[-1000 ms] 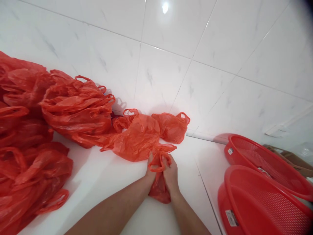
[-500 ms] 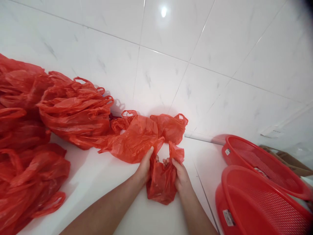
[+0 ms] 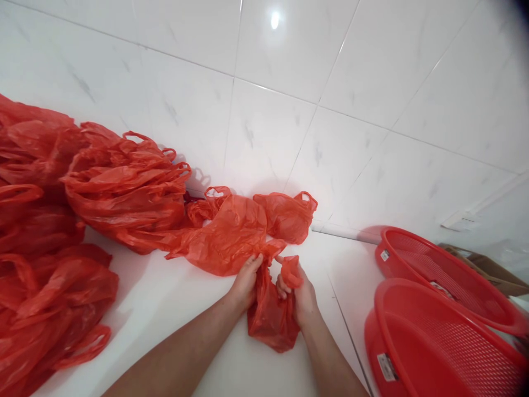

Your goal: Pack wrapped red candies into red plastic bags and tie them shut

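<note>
A small red plastic bag (image 3: 273,320) hangs between my two hands over the white surface, its body drooping toward me. My left hand (image 3: 247,280) is closed on the bag's left handle, thumb on top. The bag's right handle is gripped by my right hand (image 3: 303,295), whose index finger reaches toward the left handle. Just beyond my fingers lies a flattened red plastic bag (image 3: 227,237), and behind it another red bag (image 3: 287,215) rests against the wall. What the held bag contains, if anything, I cannot tell.
Heaped red plastic bags (image 3: 124,187) fill the left side, with more loose bags (image 3: 53,309) nearer me. On the right stand two red plastic baskets, a near one (image 3: 386,325) and a far one (image 3: 388,237). Behind them is a brown cardboard box (image 3: 479,264). A white tiled wall (image 3: 268,132) bounds the back.
My right hand has turned inward and its fingers have curled round the right handle, bringing the two handles closer together. The bag's opening has narrowed. My left hand has barely moved.
</note>
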Demonstrator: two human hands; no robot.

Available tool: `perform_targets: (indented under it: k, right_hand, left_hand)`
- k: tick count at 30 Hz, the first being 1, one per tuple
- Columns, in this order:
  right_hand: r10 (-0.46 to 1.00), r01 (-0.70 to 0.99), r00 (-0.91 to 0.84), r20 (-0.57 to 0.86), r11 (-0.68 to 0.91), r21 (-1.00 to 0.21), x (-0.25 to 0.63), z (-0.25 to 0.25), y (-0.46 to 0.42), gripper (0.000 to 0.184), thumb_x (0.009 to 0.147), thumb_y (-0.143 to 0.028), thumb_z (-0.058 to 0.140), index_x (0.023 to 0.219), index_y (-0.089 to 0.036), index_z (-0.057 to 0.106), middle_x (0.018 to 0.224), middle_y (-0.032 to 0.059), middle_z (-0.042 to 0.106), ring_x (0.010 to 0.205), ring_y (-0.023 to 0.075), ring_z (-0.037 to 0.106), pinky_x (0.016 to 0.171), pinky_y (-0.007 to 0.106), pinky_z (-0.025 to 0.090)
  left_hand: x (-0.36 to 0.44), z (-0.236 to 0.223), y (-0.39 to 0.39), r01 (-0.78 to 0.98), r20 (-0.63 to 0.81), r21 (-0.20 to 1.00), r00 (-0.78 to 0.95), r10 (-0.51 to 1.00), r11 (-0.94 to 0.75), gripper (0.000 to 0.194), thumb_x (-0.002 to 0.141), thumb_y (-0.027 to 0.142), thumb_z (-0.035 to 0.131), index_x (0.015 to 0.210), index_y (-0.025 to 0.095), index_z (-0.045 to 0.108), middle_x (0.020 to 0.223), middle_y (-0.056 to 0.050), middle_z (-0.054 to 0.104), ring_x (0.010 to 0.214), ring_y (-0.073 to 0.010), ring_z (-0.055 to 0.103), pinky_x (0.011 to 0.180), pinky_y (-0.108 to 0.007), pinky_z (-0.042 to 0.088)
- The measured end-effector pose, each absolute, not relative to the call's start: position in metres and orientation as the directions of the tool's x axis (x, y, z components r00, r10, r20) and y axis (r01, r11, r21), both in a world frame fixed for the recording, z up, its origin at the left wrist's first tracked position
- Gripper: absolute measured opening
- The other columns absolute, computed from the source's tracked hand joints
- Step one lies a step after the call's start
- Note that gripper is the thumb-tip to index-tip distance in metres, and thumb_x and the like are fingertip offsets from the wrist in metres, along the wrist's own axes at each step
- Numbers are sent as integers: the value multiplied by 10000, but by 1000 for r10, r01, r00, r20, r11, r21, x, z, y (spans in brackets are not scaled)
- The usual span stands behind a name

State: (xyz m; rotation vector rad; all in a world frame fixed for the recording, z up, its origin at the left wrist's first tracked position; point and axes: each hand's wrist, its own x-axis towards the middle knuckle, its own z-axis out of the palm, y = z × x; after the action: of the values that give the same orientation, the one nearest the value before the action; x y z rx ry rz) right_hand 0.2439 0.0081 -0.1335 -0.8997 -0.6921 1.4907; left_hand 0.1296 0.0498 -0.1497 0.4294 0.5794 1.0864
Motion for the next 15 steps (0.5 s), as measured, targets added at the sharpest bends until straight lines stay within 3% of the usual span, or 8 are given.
perform_targets:
  k: [2,6,9,12,15]
  right_hand:
    - [991,-483,-2,-131,-115,-868,244,-138,9,337,781,-492,623,933,-191,620,465,-85,355,407,67,300,426,190,283]
    - [998,-374,-11,-66,-65,-925,244,-145,10,387,750,-413,694,1070,-216,600,478,-101,379,398,51,288,411,171,272]
    - [994,-334,59,-88,-64,-940,245,-148,12,286,728,-447,702,799,-177,640,433,-92,342,395,58,323,412,183,286]
    - [968,-356,196,-156,-78,-931,249,-149,16,386,692,-463,714,524,-181,512,404,-76,334,391,68,344,414,202,300]
    - [936,-314,301,-183,-84,-946,252,-147,17,310,685,-460,711,603,-187,588,465,-49,454,432,96,414,438,224,339]
  left_hand:
    - [130,-148,48,-677,-178,619,372,911,397,250,711,365,691,814,176,564,612,-3,621,506,-149,599,517,-265,474]
    - [132,-147,44,-627,-101,684,425,900,373,315,692,360,709,887,189,529,606,-6,635,443,-165,596,455,-270,455]
    - [135,-148,41,-590,-66,729,444,894,347,339,671,329,723,889,201,497,574,4,628,409,-170,583,427,-266,439]
    - [136,-148,39,-561,-31,767,450,892,310,413,637,256,755,960,201,504,682,-14,665,509,-165,625,530,-281,482]
    - [132,-146,37,-479,37,847,486,873,231,693,609,170,778,1211,238,443,939,-38,676,746,-163,664,752,-311,498]
